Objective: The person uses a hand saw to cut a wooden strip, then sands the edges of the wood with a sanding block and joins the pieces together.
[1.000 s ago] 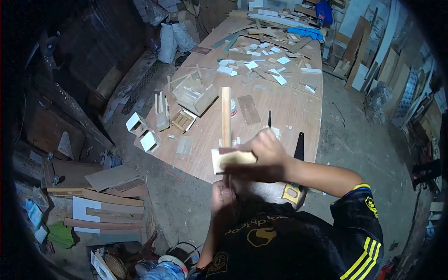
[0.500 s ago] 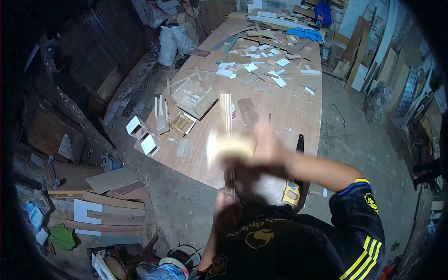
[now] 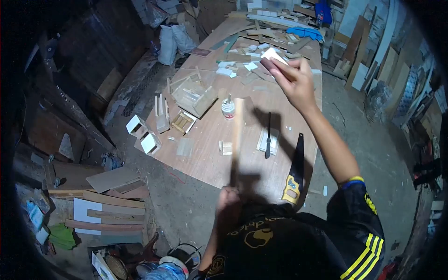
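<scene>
Right hand (image 3: pixel 296 84), clamped on a pale block (image 3: pixel 273 56), has lifted it clear of the wooden strip (image 3: pixel 237 135), now below and left of that hand with its near end gripped by the left hand (image 3: pixel 228 199), so work on the strip appears interrupted.

wood strip (image 3: pixel 237 126): pale tan
held block (image 3: pixel 273 55): white face, reddish-brown side
shirt (image 3: pixel 298 247): black, yellow stripes, gold print
saw (image 3: pixel 297 161): black and yellow
jar (image 3: pixel 228 109): white and red
tabletop (image 3: pixel 205 151): light brown
</scene>
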`<state>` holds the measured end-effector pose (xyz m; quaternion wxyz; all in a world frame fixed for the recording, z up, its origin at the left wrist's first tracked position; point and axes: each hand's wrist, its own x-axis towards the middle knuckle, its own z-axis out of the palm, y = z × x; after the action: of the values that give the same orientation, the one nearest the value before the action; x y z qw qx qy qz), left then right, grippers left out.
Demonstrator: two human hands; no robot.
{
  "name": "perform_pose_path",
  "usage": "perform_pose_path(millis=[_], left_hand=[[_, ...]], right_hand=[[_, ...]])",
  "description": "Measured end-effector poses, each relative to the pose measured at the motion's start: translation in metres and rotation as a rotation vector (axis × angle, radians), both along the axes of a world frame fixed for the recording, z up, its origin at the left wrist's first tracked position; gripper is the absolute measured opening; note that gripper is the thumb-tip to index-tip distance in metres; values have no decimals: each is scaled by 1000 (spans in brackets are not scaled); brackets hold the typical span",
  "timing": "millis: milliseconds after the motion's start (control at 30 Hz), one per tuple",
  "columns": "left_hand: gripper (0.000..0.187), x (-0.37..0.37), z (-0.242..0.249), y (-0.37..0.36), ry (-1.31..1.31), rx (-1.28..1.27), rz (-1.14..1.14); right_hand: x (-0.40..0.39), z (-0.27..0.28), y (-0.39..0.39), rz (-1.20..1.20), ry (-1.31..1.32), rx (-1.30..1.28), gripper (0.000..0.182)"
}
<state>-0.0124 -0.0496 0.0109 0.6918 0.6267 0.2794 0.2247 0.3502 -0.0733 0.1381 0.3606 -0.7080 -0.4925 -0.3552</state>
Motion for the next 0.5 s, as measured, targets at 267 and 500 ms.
perform_pose_path(millis=[267, 500], left_hand=[[31, 7, 15, 5, -148, -421, 85], [33, 7, 21, -12, -145, -310, 87]], right_hand=[[-118, -11, -30, 500, -41, -93, 37], [-105, -22, -6, 461, -133, -390, 35]])
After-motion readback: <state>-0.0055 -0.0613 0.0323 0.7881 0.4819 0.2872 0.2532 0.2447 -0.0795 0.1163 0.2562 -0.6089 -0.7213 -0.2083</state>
